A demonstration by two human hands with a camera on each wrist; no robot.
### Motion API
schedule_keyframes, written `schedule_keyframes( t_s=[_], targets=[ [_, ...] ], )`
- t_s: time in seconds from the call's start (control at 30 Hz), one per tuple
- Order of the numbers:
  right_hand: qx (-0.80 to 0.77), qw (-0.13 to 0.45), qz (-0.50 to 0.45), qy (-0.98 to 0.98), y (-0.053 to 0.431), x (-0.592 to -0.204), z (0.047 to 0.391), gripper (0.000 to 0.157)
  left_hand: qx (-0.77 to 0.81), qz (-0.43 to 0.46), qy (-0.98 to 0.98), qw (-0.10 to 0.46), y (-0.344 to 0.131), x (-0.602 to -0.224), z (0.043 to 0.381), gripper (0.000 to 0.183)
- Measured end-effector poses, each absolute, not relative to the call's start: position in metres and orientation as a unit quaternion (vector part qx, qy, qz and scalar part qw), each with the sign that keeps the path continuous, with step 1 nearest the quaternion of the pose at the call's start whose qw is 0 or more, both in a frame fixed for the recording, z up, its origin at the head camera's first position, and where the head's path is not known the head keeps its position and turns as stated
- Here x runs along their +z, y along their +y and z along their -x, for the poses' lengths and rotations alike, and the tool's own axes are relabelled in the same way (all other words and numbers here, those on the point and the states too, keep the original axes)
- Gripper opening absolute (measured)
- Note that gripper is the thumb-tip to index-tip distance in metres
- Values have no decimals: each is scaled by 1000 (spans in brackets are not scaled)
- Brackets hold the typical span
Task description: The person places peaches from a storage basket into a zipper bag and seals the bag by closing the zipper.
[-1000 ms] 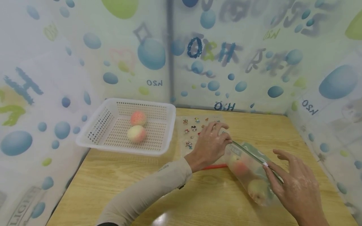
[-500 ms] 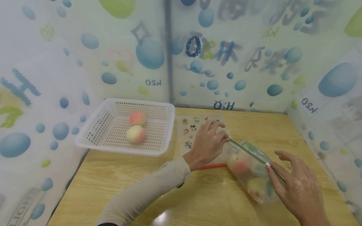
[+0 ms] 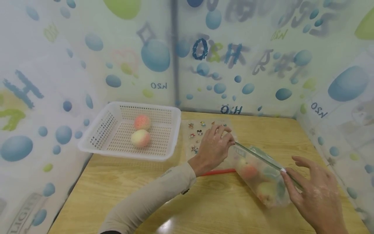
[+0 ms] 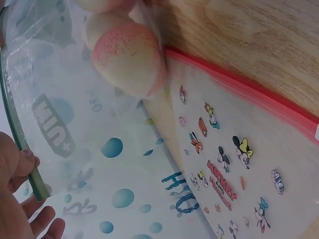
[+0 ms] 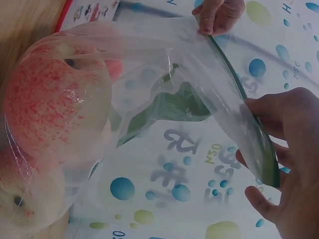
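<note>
A clear zipper bag (image 3: 257,175) with a green zip edge (image 3: 257,155) hangs slanted between the hands at the right of the head view. Several peaches (image 5: 60,99) lie in its lower part. My left hand (image 3: 214,146) pinches the zip's left end between thumb and fingers. At the white slider (image 3: 282,170), farther right along the same edge, my right hand (image 3: 317,191) pinches the zip with thumb and index finger; its other fingers are spread. In the left wrist view, my left thumb and fingertips (image 4: 27,162) grip the green strip's end.
A white plastic basket (image 3: 172,143) holding two peaches (image 3: 141,131) stands at the back left of the wooden table (image 3: 213,201). Behind the left hand lies a flat clear bag (image 4: 259,169) with cartoon prints and a red zip (image 4: 239,84). Patterned walls enclose the table.
My right hand has moved right along the zip edge, and the white slider has travelled with it. My left hand has shifted slightly left, still pinching the zip's end.
</note>
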State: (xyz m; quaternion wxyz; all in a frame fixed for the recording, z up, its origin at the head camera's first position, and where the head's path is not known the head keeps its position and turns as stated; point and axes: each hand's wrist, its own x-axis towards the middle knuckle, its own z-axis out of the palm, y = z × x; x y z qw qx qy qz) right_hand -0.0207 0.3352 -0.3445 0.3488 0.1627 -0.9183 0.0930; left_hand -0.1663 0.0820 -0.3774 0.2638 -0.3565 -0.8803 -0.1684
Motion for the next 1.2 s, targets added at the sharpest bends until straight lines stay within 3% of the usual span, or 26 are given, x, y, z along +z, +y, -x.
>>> schedule_keyframes(
  t_s=[0.2,0.43,1.2],
  targets=[
    [85,344,-162,-921,339,-343,18,72,-177,353,-883,253,80,-380,167,12],
    [97,386,-163,-903,342,-347,18,72,-181,353,-883,250,78,-383,169,13],
    [90,335,-156,-925,351,-343,9,74,-188,340,-886,255,61,-396,177,8]
  ],
)
